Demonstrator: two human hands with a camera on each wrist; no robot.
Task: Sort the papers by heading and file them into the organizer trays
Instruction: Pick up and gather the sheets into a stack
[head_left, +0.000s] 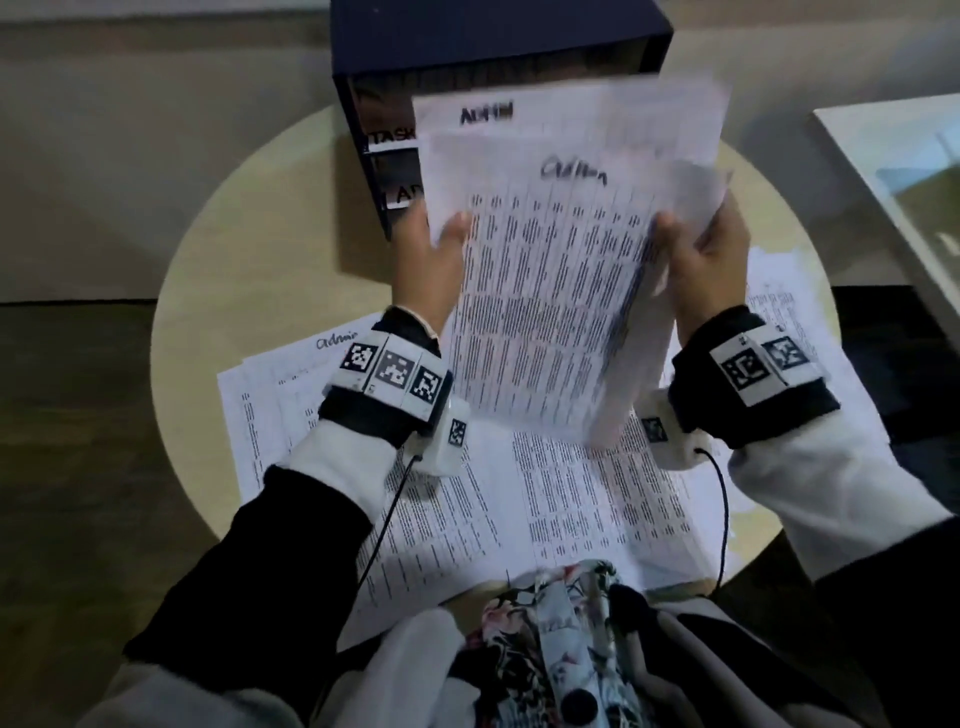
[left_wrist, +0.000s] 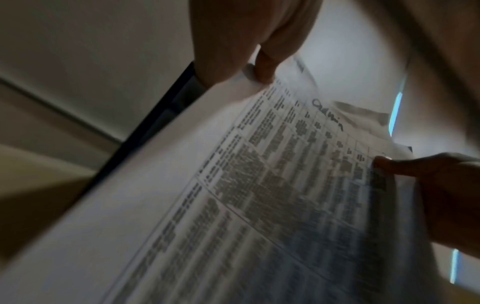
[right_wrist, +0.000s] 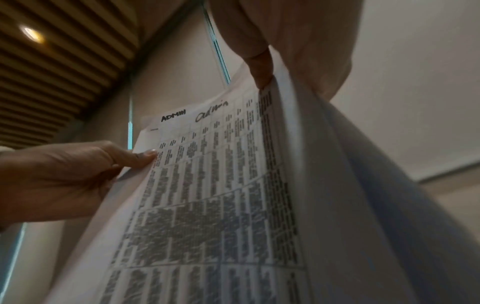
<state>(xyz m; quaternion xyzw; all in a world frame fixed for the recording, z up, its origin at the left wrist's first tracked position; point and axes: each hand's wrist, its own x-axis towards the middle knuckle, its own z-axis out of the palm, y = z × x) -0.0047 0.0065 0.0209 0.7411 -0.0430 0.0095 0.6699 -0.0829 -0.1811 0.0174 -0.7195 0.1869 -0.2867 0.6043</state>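
Up in the air over the round tabletop (head_left: 208, 291) is a sheaf of Admin papers (head_left: 550, 312), white sheets packed with dense printed tables, the front one headed "Admin" in handwriting and the sheet behind it marked "ADMIN" in bold capitals. The sheaf stands nearly upright, its top edge fanned and blurred, right in front of the dark organizer (head_left: 467, 57), whose tray labels peek out at the left, one reading "TASK", the one below it half hidden. The left hand (head_left: 428, 260) grips the sheaf's left edge, thumb pressed on the front, the other fingers (left_wrist: 218, 67) curled behind. The right hand (head_left: 706, 260) pinches the right edge the same way, thumb forward on the printed face, fingers (right_wrist: 324, 67) wrapped round the back where the sheets bow outward. Both grips look firm and closed on paper. Below, loose papers (head_left: 571, 509) lie spread across the tabletop, overlapping one another, and one at the left, the handwritten Admin sheet (head_left: 311, 358), shows its heading beside the left wrist.
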